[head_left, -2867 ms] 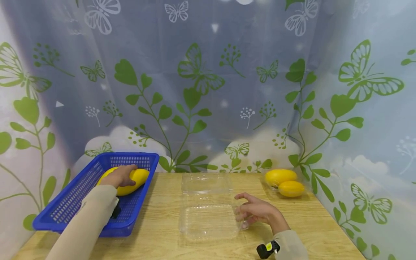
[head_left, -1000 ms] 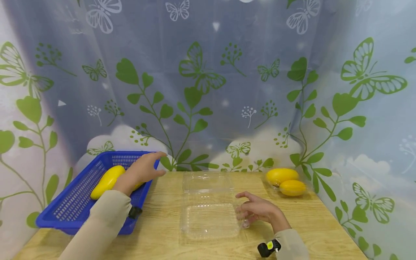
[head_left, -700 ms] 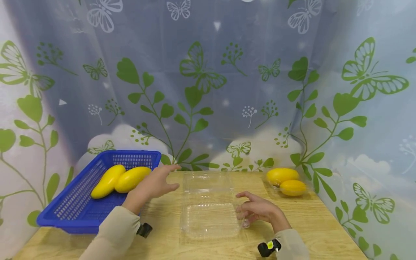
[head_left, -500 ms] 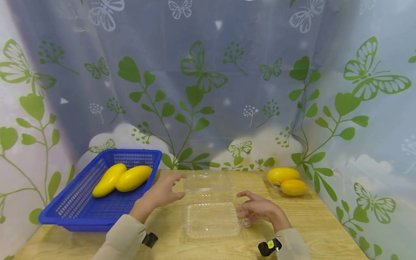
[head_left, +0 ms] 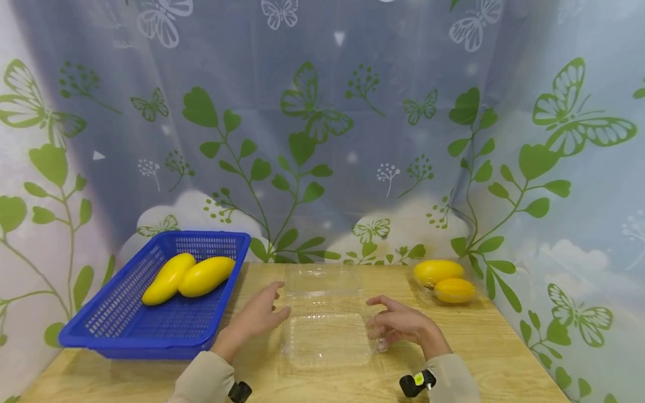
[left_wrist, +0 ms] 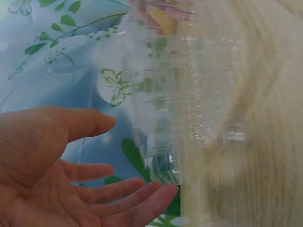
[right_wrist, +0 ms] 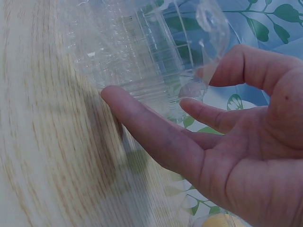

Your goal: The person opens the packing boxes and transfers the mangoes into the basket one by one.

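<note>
An opened clear plastic clamshell box (head_left: 326,341) lies mid-table, its lid (head_left: 322,280) folded back toward the curtain. My right hand (head_left: 403,327) pinches its right rim by a small tab; in the right wrist view, the thumb (right_wrist: 241,68) and a fingertip meet there, one long finger stretching under the side. My left hand (head_left: 257,316) holds nothing, its fingers spread beside the box's left edge. Two yellow mangoes (head_left: 168,280) lie side by side in a blue plastic basket (head_left: 141,344) at the left.
At the back right stands another clear box with two yellow mangoes (head_left: 438,273) inside. A wooden table (head_left: 453,341) carries everything, backed by a butterfly-and-leaf curtain (head_left: 322,168). The basket's right wall rises beside my left forearm.
My left hand has let go of a mango in the basket, come out over its right wall and travelled right to the box's left side. The right hand has stayed put.
</note>
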{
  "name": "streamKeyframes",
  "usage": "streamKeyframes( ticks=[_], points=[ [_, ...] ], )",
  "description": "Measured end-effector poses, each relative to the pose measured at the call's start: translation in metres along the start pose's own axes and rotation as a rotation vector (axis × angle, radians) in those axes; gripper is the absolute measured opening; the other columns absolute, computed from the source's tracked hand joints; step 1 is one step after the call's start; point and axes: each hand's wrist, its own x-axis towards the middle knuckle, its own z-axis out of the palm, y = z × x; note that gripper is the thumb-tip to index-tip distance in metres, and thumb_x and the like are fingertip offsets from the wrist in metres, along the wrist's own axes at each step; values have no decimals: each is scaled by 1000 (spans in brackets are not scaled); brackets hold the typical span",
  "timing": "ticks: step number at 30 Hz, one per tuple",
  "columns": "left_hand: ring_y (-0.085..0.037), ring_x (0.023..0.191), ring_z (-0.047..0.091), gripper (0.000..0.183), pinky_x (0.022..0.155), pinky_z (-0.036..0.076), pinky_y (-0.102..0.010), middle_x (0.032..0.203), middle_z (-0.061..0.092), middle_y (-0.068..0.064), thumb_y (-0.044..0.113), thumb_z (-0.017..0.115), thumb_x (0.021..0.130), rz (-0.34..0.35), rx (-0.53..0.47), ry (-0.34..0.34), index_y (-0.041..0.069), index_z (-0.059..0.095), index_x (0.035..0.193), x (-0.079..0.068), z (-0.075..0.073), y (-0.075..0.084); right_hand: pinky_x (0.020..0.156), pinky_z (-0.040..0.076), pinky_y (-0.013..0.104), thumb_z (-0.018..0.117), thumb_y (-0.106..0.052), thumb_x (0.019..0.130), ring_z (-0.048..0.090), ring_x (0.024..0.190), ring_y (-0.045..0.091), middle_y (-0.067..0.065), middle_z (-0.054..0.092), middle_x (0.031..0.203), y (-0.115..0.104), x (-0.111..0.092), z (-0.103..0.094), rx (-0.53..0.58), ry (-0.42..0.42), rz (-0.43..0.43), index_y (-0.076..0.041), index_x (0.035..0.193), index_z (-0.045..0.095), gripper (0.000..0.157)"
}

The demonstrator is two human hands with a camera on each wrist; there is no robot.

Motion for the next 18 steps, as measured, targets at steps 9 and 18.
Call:
streamKeyframes(
  ticks=[9, 18],
  points=[
    [-38, 103, 70, 61, 90, 59, -53, 131, 63, -32, 18, 70, 96, -13, -16, 10, -7, 46, 146, -1, 3, -2, 68, 63, 35, 55, -11, 98, 72, 105, 31, 35, 53, 143, -2, 2, 1, 0, 17, 11, 1, 156, 21, 68],
    [-34, 101, 71, 58, 87, 60, -51, 128, 65, -30, 21, 70, 96, -27, -10, 3, -5, 49, 144, -1, 4, -8, 69, 63, 35, 55, -12, 99, 72, 108, 31, 34, 54, 143, -1, 0, 1, 6, 11, 20, 2, 156, 21, 68]
  ],
)
